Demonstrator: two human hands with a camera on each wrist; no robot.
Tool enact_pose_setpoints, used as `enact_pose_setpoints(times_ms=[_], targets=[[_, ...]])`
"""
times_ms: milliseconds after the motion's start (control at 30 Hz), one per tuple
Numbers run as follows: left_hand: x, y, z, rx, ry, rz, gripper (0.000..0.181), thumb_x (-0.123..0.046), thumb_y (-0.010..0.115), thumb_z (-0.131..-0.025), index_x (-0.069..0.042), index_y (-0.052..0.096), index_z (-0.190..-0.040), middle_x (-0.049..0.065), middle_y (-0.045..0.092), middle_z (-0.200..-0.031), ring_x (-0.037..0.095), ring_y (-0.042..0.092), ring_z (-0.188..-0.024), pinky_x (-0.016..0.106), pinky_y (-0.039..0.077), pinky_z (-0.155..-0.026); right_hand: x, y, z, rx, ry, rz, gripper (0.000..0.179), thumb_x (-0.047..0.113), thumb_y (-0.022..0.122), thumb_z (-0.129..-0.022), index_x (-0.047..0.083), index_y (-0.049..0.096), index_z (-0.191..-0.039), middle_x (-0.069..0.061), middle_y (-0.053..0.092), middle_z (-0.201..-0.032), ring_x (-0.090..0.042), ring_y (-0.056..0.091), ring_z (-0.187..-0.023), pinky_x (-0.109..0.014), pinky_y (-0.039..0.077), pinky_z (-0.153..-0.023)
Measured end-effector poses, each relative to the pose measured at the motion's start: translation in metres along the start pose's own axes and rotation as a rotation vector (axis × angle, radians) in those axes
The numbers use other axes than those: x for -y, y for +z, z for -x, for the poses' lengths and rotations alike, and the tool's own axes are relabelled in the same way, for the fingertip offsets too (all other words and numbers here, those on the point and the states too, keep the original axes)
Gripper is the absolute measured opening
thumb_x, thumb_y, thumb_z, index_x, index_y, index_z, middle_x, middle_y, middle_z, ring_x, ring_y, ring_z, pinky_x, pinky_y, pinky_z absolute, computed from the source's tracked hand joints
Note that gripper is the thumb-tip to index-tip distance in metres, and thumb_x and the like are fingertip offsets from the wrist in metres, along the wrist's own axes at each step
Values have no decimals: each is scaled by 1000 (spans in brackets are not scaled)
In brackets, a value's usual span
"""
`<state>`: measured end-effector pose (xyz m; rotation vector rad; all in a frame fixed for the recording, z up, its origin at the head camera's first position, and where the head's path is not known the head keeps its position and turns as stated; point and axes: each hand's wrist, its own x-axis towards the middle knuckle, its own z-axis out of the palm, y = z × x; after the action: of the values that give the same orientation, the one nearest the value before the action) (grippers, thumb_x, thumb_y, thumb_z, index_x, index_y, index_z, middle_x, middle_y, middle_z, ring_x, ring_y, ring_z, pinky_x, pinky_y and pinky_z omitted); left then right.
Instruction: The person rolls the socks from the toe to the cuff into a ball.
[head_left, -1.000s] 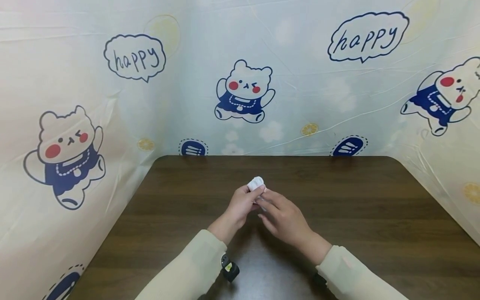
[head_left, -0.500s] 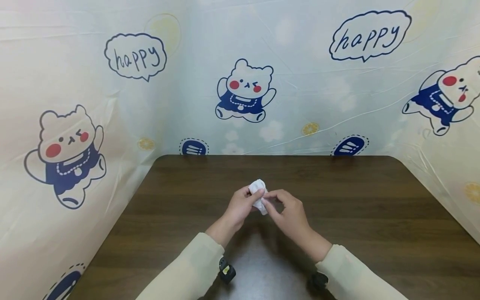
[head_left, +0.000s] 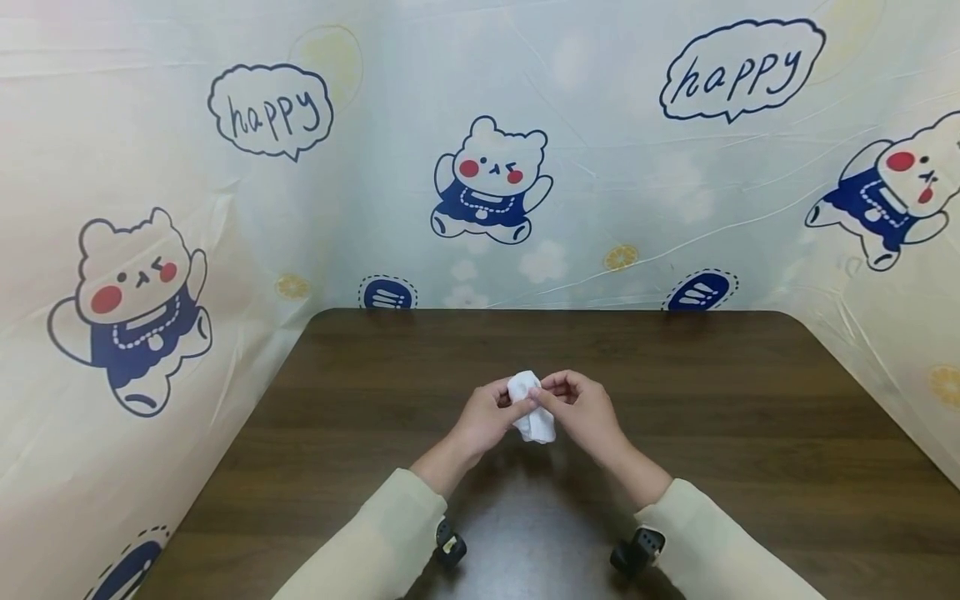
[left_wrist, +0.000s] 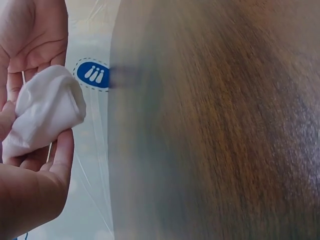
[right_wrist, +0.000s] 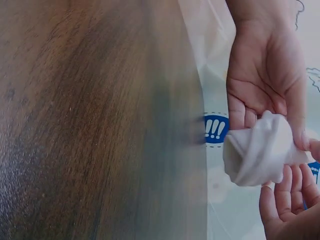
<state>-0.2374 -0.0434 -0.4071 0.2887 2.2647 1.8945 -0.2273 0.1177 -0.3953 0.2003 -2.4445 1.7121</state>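
A small white sock [head_left: 536, 423], folded or rolled up, is held above the table between both hands. My left hand [head_left: 480, 421] grips its left side, thumb across the front. From the other side my right hand [head_left: 587, 414] pinches the upper part, and the two thumbs nearly meet. In the left wrist view the sock [left_wrist: 47, 107] shows a ribbed area and a turned-over end. An open fold is visible on the sock [right_wrist: 260, 152] in the right wrist view. Part of it stays hidden behind the fingers.
Beneath the hands spreads a dark brown wooden table [head_left: 360, 433]. A pale printed curtain [head_left: 585, 167] with bears and "happy" bubbles surrounds its back and sides. Black wrist devices [head_left: 637, 550] sit at the sleeve cuffs.
The sock has come more into sight and shifted slightly right and nearer the person. The right hand's fingers have gone from mostly covering it to pinching its upper right side.
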Motion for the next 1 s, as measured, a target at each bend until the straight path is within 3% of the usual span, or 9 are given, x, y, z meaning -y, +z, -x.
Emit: enact_pose_setpoints(times_ms=[233, 433, 700, 867, 1000], targets=[[1, -3, 2, 72, 8, -45, 32, -17, 68, -89, -2, 63, -117, 8, 66, -105, 19, 60, -89, 34, 51, -77, -3, -3, 0, 60, 89, -24, 20, 20, 74, -84, 2, 67, -90, -4, 62, -79, -17, 55, -74, -26, 45, -63], [5, -2, 2, 130, 14, -58, 34, -19, 70, -88, -2, 64, -116, 7, 66, -100, 17, 60, -85, 32, 51, -74, -7, -5, 0, 99, 105, -62, 18, 16, 75, -83, 1, 67, -87, -4, 60, -75, -17, 52, -71, -25, 42, -60], [9, -1, 4, 117, 48, -53, 35, -17, 69, -89, 1, 62, -118, 9, 66, -100, 15, 58, -85, 31, 50, -70, -10, -9, -1, 173, 134, -152, 18, 15, 72, -86, -2, 66, -90, -6, 63, -79, -16, 56, -74, -37, 49, -71], [10, -1, 5, 109, 5, -45, 41, -21, 67, -90, 1, 58, -123, 9, 64, -105, 18, 58, -87, 32, 50, -73, -11, -13, -1, 235, 183, -221, 25, 19, 69, -89, -5, 64, -97, -8, 64, -88, -18, 60, -82, -36, 52, -77], [12, -1, 5, 124, -35, 32, 43, -23, 63, -93, 2, 55, -127, 11, 63, -107, 19, 59, -88, 34, 51, -75, -13, -15, -1, 280, 194, -276, 25, 16, 65, -92, -7, 61, -101, -9, 63, -92, -18, 61, -84, -34, 52, -79]])
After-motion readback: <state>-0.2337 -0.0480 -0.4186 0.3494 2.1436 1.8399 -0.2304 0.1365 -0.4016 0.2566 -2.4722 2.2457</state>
